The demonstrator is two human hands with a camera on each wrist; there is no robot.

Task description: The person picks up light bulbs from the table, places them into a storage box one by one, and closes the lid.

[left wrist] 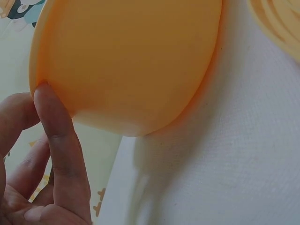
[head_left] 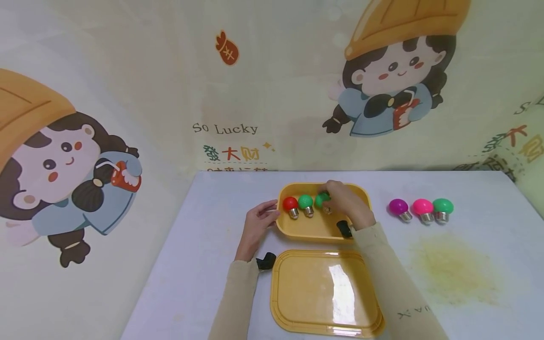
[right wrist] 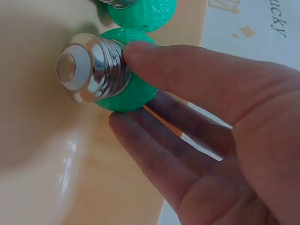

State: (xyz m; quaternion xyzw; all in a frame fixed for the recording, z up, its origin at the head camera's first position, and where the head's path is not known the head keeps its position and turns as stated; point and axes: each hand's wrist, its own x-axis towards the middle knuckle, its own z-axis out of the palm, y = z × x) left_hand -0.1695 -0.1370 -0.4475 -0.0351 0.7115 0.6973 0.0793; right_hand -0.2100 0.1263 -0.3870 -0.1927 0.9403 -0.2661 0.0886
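Right hand (head_left: 343, 197) pinches green bulb (right wrist: 111, 71) inside tray (head_left: 312, 238). Left hand (head_left: 258, 224), fingers loosely extended, touches tray's end. Between hands: red bulb (head_left: 291, 204), another green bulb (head_left: 306, 203). Nearer body: lid (head_left: 306, 293). Right of right hand: three bulbs (head_left: 423, 208).

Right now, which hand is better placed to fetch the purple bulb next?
Probably the right hand, once it releases its green bulb: it's nearer the purple bulb, right of the yellow container. The left hand is at the container's left end.
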